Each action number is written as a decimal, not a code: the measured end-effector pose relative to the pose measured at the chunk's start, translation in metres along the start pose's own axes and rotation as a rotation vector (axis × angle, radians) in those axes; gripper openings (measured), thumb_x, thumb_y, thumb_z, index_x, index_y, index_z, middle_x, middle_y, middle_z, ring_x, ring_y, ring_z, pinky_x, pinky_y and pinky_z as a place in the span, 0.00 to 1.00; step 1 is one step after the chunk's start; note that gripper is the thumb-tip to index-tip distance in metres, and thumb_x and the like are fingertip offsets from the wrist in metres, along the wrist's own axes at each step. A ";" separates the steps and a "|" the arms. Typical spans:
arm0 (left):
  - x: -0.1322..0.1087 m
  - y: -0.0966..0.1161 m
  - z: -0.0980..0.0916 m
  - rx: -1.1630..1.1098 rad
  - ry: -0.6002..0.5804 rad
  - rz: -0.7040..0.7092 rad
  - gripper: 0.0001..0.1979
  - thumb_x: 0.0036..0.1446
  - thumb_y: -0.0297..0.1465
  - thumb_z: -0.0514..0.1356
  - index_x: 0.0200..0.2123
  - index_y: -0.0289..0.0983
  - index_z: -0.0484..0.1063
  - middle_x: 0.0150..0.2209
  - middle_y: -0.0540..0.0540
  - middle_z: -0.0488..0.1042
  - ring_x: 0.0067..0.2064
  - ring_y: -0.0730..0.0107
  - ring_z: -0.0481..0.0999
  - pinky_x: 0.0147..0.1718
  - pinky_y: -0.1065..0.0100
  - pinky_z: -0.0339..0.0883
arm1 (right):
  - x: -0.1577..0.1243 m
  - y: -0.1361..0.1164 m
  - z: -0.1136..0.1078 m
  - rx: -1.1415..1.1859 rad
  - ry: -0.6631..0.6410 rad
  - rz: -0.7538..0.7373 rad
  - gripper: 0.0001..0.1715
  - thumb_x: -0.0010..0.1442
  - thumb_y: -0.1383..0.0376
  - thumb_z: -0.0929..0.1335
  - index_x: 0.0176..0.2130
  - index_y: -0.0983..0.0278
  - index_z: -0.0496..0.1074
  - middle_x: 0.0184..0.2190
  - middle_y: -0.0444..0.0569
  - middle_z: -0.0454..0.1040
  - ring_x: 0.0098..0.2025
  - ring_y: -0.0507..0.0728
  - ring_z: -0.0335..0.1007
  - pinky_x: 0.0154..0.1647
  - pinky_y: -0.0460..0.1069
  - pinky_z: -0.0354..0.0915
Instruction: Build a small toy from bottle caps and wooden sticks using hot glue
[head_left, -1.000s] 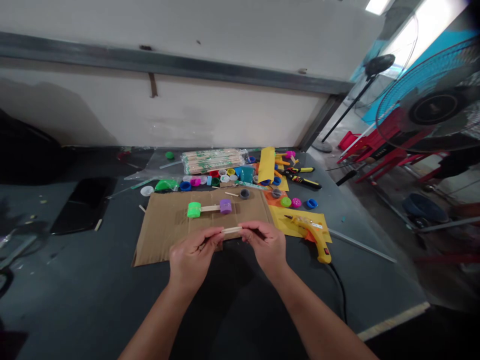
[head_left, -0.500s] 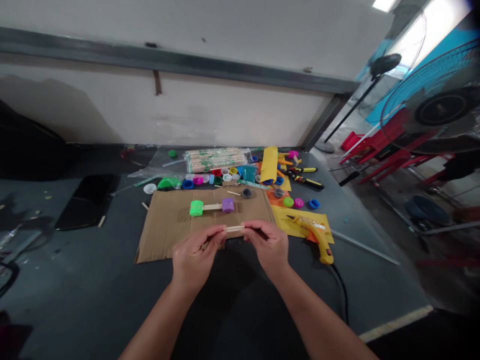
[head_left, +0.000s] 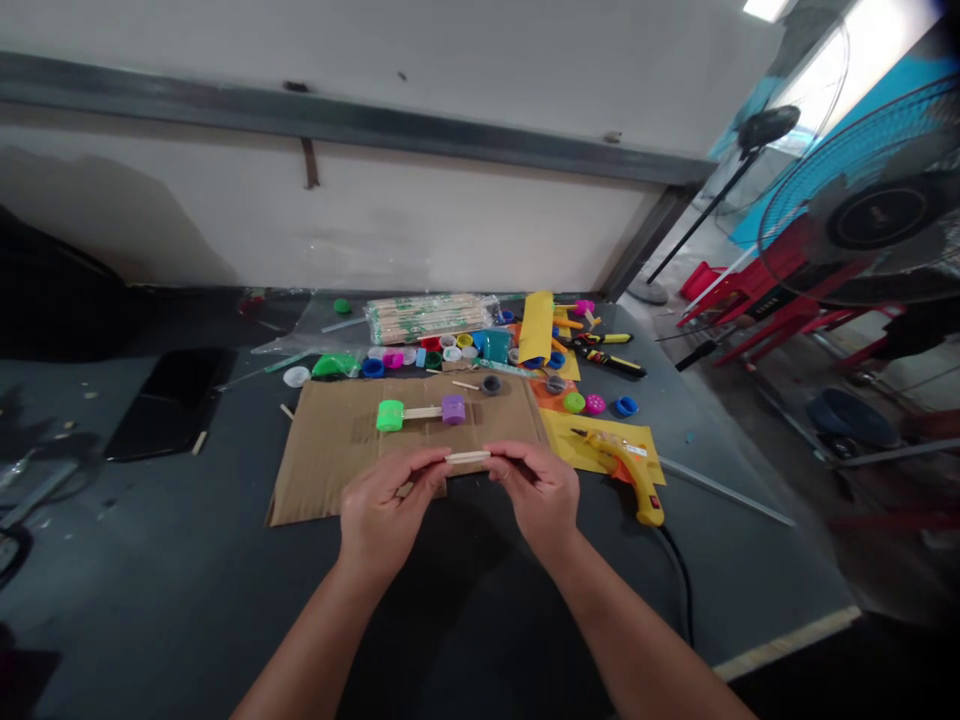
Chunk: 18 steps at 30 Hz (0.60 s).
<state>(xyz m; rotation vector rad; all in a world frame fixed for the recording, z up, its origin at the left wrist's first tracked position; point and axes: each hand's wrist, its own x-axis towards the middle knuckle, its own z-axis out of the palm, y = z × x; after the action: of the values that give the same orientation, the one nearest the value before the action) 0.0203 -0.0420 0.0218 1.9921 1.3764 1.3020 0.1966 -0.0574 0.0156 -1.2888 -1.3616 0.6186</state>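
My left hand [head_left: 384,512] and my right hand [head_left: 536,490] each pinch one end of a short wooden stick [head_left: 466,457], held level over the near edge of a brown cardboard sheet [head_left: 330,450]. Both hands are closed on it. Further back on the cardboard lies another stick with a green cap [head_left: 389,415] on its left end and a purple cap [head_left: 453,409] on its right end.
A yellow glue gun [head_left: 628,470] lies on yellow paper to the right, its black cord running toward me. Several coloured bottle caps, a pack of wooden sticks [head_left: 424,318], cutters [head_left: 611,362] and a yellow roll crowd the back. A black phone [head_left: 169,403] lies left. Fans stand at right.
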 end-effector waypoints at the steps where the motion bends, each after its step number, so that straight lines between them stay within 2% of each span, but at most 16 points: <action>1: 0.000 0.000 0.000 0.012 0.005 0.007 0.06 0.58 0.32 0.62 0.37 0.41 0.79 0.33 0.48 0.82 0.33 0.69 0.80 0.35 0.70 0.75 | 0.000 -0.001 0.000 -0.002 -0.004 -0.011 0.06 0.58 0.61 0.71 0.36 0.58 0.80 0.27 0.45 0.79 0.24 0.53 0.73 0.28 0.47 0.70; 11: -0.001 0.003 -0.001 0.052 0.029 0.070 0.05 0.59 0.31 0.62 0.35 0.41 0.79 0.30 0.50 0.82 0.30 0.71 0.80 0.32 0.72 0.74 | 0.000 -0.001 -0.003 -0.066 -0.013 -0.057 0.07 0.59 0.60 0.71 0.36 0.58 0.80 0.24 0.44 0.78 0.24 0.53 0.73 0.28 0.47 0.69; 18: -0.003 0.003 0.001 0.058 0.046 0.075 0.06 0.58 0.30 0.62 0.38 0.42 0.79 0.34 0.49 0.82 0.34 0.70 0.80 0.38 0.70 0.75 | -0.001 -0.003 -0.003 -0.108 -0.005 -0.098 0.07 0.59 0.59 0.71 0.35 0.58 0.79 0.28 0.46 0.80 0.28 0.55 0.75 0.33 0.49 0.71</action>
<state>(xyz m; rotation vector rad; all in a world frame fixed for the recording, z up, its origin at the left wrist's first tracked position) 0.0218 -0.0455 0.0220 2.0826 1.3880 1.3630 0.1986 -0.0598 0.0187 -1.2983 -1.4694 0.4873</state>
